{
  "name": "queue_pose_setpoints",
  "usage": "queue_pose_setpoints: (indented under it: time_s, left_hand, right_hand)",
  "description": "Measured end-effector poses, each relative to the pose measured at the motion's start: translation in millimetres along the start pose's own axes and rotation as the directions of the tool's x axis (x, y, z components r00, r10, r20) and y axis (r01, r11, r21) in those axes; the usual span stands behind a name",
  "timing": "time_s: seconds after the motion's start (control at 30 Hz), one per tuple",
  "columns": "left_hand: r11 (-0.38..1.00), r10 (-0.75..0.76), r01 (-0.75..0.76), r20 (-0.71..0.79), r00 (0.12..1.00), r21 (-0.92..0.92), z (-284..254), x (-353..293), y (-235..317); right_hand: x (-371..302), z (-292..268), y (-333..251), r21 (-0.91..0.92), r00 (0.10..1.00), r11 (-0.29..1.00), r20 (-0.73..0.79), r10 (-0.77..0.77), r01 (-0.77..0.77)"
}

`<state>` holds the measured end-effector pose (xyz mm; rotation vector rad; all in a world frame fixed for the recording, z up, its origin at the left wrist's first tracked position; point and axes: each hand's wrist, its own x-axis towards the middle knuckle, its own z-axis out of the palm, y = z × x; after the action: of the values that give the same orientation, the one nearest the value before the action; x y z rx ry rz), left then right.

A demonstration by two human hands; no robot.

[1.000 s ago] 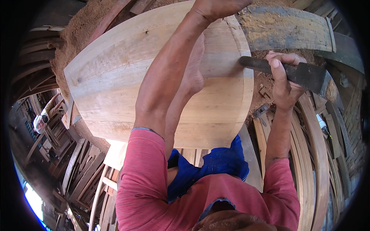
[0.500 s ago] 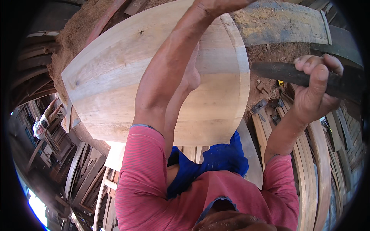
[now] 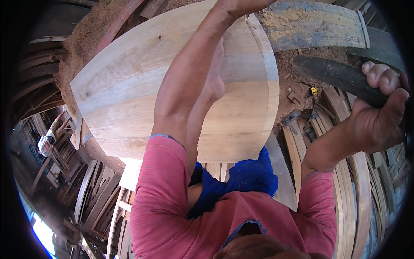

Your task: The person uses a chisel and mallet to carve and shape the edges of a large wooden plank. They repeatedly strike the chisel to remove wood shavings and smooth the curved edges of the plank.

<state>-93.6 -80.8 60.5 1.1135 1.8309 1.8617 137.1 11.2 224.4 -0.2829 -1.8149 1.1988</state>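
A large pale wooden panel (image 3: 129,95) made of joined boards lies before me, its right edge curved with a strip-like step along it. My left arm reaches across it, and my left hand (image 3: 245,5) is at the top of the view by the far end of that strip, its fingers cut off by the frame. A small dark tip shows just below this hand. My right hand (image 3: 379,103), raised at the right, is closed round a dark tool with a thick rounded handle (image 3: 336,75) pointing left; its other end is out of view. My bare foot (image 3: 214,84) rests on the panel.
Right of the panel lie a small yellow item (image 3: 313,91), a plane-like tool (image 3: 290,117) and long planks (image 3: 360,190). A weathered board (image 3: 315,26) lies beyond. Sawdust (image 3: 82,52) is heaped far left. Another person (image 3: 46,144) works at the left among timber.
My right hand has moved right, toward the view's edge, carrying the dark tool with it. My left hand has stayed nearly in place.
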Motion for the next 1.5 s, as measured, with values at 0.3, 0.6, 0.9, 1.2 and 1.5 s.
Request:
queue_pose_setpoints:
  time_s: [0.3,0.6,0.9,1.2,1.5]
  left_hand:
    - [0.994,-0.047,0.053,0.07,0.996,-0.093,2.2,-0.9,-9.1]
    - [0.991,-0.06,0.068,0.071,0.996,-0.113,-1.1,-1.3,-13.1]
    - [1.0,0.015,-0.015,0.055,0.998,-0.014,-2.6,1.9,-6.9]
    - [0.967,-0.125,0.142,0.091,0.988,-0.21,-4.0,-9.8,-15.3]
    - [0.996,0.09,-0.089,0.077,0.993,-0.02,-20.3,-21.0,-16.0]
  right_hand:
    - [30.3,-2.9,-10.7,-0.01,0.994,0.996,0.057,-0.093,0.093]
    - [34.8,8.4,-22.1,0.031,0.984,0.984,0.023,-0.179,0.178]
    - [40.0,-13.7,1.7,0.089,0.945,0.958,0.162,-0.283,0.271]
    - [33.4,13.2,-16.8,-0.047,0.986,0.985,0.051,-0.162,0.164]
    - [39.2,54.0,38.7,-0.816,0.808,0.417,0.528,0.26,0.399]
